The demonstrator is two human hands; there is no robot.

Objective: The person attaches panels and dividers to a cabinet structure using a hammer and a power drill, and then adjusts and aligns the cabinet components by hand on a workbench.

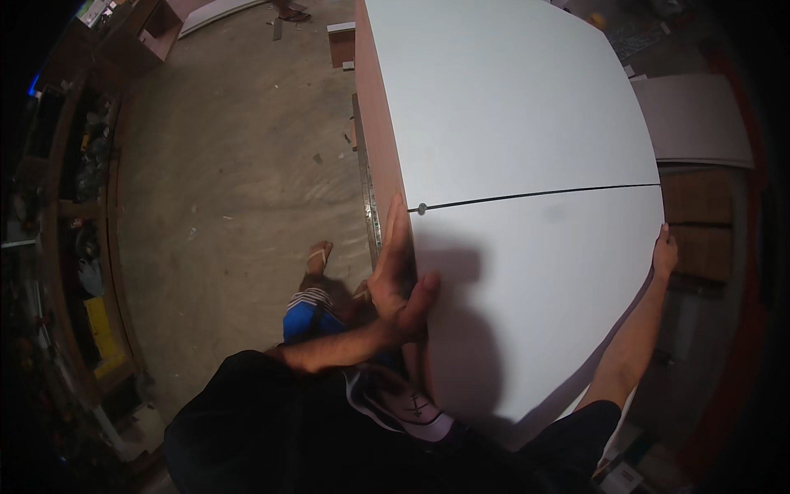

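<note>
In front of me is a large cabinet-like box with two white panels, the far panel (510, 99) and the near panel (559, 305), parted by a narrow dark gap. A small round grey fitting (422, 209) sits at the gap's left end. My left hand (399, 284) lies along the left edge with fingers stretched out against the pinkish side (381, 123), its thumb over the near panel. At the right edge of the near panel, my right hand (665, 251) grips the rim; some of its fingers are hidden.
Concrete floor (222, 165) with small scraps stretches to the left. Shelving (115, 272) holding tools lines the far left. Boards (695, 119) and brown boxes (698, 239) stand to the right. Another person's foot (292, 14) shows at the top.
</note>
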